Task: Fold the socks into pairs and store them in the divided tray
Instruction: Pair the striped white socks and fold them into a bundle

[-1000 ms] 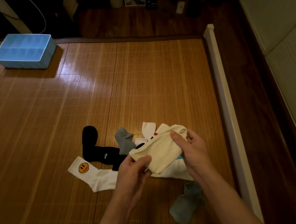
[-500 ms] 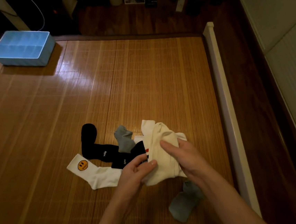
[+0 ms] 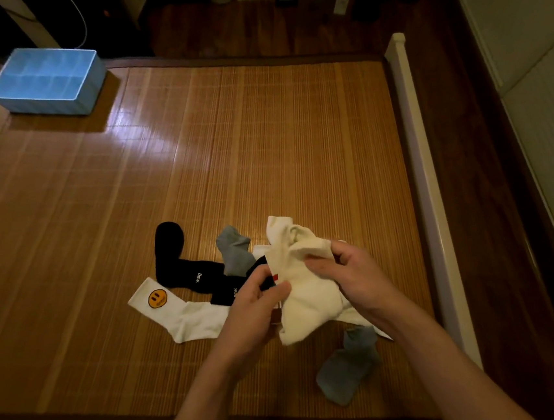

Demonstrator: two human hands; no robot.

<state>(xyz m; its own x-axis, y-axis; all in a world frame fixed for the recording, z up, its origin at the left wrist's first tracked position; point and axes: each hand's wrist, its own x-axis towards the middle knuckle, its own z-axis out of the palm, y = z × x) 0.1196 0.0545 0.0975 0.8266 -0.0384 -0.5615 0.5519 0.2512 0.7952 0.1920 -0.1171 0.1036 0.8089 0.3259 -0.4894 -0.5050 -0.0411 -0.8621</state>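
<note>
Since one second ago the cream sock (image 3: pixel 306 295) has turned from lying across between the hands to standing almost lengthwise, its top end pointing to 12 o'clock, and it has come lower over the pile. The right hand (image 3: pixel 349 277) grips its upper part with curled fingers. The left hand (image 3: pixel 256 308) pinches its left edge between thumb and fingers. I cannot tell if this is one sock or two together.

The pile lies at 6 o'clock on the mat (image 3: pixel 262 143). A black sock (image 3: pixel 180 270) lies at 9 o'clock from the hands, and a white sock (image 3: pixel 176 307) with a yellow face touches it at 8 o'clock. One grey sock (image 3: pixel 235 252) lies on the black one. The other grey sock (image 3: pixel 346 369) lies at 5 o'clock, beside the right forearm.

The blue tray (image 3: pixel 49 106) stands at the 10 o'clock corner of the mat, well apart from the socks.
</note>
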